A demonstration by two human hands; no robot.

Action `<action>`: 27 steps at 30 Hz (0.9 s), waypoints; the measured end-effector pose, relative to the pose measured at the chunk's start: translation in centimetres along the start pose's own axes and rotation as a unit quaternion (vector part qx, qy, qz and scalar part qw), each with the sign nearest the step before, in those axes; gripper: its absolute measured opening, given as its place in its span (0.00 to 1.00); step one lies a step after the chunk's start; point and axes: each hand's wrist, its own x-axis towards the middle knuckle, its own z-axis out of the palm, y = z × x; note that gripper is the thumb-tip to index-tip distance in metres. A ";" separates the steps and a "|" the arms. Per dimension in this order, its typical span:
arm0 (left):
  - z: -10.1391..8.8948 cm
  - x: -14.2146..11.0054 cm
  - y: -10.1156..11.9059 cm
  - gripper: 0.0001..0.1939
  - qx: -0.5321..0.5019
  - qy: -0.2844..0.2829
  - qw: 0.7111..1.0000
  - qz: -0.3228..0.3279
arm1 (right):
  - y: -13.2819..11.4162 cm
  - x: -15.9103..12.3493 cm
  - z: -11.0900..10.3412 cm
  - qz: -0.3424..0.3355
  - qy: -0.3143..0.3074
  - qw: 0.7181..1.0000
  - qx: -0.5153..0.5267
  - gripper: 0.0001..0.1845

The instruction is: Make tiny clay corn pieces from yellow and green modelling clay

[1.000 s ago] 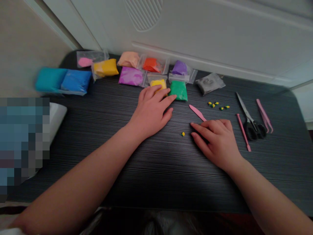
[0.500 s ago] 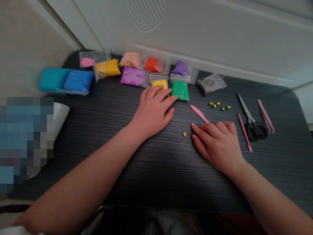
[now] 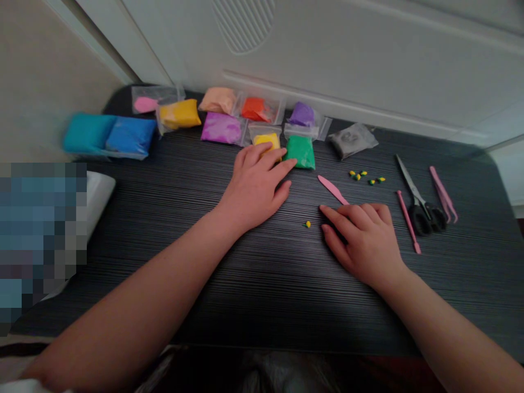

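Observation:
My left hand (image 3: pixel 260 185) rests palm down with fingers spread and holds nothing. Its fingertips reach the front of a yellow clay packet (image 3: pixel 267 142) and the edge of a green clay packet (image 3: pixel 301 152). My right hand (image 3: pixel 364 240) lies on the table, index finger and thumb stretched out and apart, the other fingers bent. A pink plastic clay knife (image 3: pixel 332 189) runs up to those bent fingers, its near end hidden by them. Between the hands sits one tiny yellow-and-green clay piece (image 3: pixel 308 224). Several similar clay pieces (image 3: pixel 358 177) lie beyond the right hand.
Right of my right hand lie a pink modelling stick (image 3: pixel 408 221), black-handled scissors (image 3: pixel 417 196) and pink tweezers (image 3: pixel 442 194). Along the back are more bagged clays, including purple (image 3: pixel 302 114), grey (image 3: pixel 352 141), orange (image 3: pixel 256 108) and blue (image 3: pixel 131 136). A white panel (image 3: pixel 347 71) stands behind the dark table.
Both hands and the objects keep their places. Only the camera view has shifted very slightly.

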 end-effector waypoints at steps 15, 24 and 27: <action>-0.3 -0.1 0.0 0.16 -0.029 0.043 0.998 0.019 | 0.9 0.1 -0.5 0.115 0.113 0.937 0.309 0.11; -2.1 0.9 1.6 0.14 -0.084 0.084 0.992 0.044 | -0.1 0.8 -3.0 0.195 0.149 0.782 0.573 0.06; -5.7 2.1 3.1 0.12 -0.152 0.102 0.982 0.053 | -0.5 1.6 -5.4 0.159 0.187 0.724 0.644 0.07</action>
